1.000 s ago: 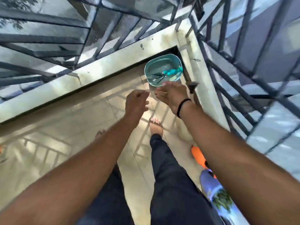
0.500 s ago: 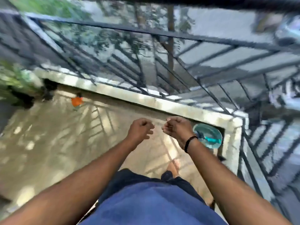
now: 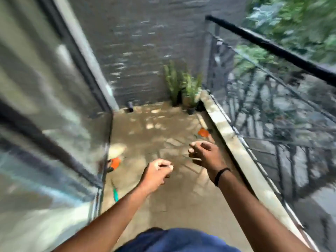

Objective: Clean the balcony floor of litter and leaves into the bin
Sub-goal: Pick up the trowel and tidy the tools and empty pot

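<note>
balcony floor [image 3: 163,193]: bin gone from view | left hand [image 3: 157,170] fisted; right hand [image 3: 205,155] curled, both empty

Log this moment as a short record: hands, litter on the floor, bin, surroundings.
left hand: fingers curled, nothing seen in it
right hand: fingers loosely curled, black band on wrist; too blurred to tell if it holds anything
litter: orange piece beside the ledge; orange piece and teal strip near the glass door
bin: not in view
far corner: potted plants
</note>
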`<state>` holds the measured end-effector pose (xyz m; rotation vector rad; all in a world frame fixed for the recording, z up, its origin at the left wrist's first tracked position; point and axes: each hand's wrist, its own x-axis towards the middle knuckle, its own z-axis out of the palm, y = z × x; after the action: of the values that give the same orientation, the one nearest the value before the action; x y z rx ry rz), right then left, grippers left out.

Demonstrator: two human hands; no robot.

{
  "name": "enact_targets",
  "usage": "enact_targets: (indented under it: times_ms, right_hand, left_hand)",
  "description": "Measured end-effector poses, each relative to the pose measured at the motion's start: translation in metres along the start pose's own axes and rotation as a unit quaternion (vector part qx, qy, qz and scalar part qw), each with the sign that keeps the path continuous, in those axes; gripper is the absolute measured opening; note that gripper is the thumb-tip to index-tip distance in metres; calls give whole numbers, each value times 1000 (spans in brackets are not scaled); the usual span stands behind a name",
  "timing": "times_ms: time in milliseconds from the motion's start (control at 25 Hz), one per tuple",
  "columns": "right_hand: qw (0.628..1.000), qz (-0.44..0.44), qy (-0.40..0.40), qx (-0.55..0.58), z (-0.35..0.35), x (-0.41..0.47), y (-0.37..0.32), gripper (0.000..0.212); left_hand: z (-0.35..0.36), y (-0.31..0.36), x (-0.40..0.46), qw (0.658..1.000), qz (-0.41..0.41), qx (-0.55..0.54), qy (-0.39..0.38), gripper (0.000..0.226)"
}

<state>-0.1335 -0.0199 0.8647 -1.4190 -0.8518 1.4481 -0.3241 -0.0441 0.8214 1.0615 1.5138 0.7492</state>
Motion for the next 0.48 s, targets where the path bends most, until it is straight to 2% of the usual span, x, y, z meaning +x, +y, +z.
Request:
enact_targets:
  times_ms: [80, 200, 320, 480]
  right_hand:
    - [996, 8, -84, -11, 80, 15, 0, 5]
    - [985, 42, -161, -46, 172, 27, 9, 10]
    - [965, 56, -222, -127, 238, 37, 12, 13]
    - [938, 67, -274, -202, 295, 66, 23, 16]
  left_hand:
    - [-67, -25, 2, 996, -16, -45, 70, 7]
    - [-150, -59, -2, 985, -28, -84, 150, 9]
    - [-208, -90, -6, 958, -65, -156, 232, 5]
    - [-238, -119, 0, 923, -119, -260, 258, 9]
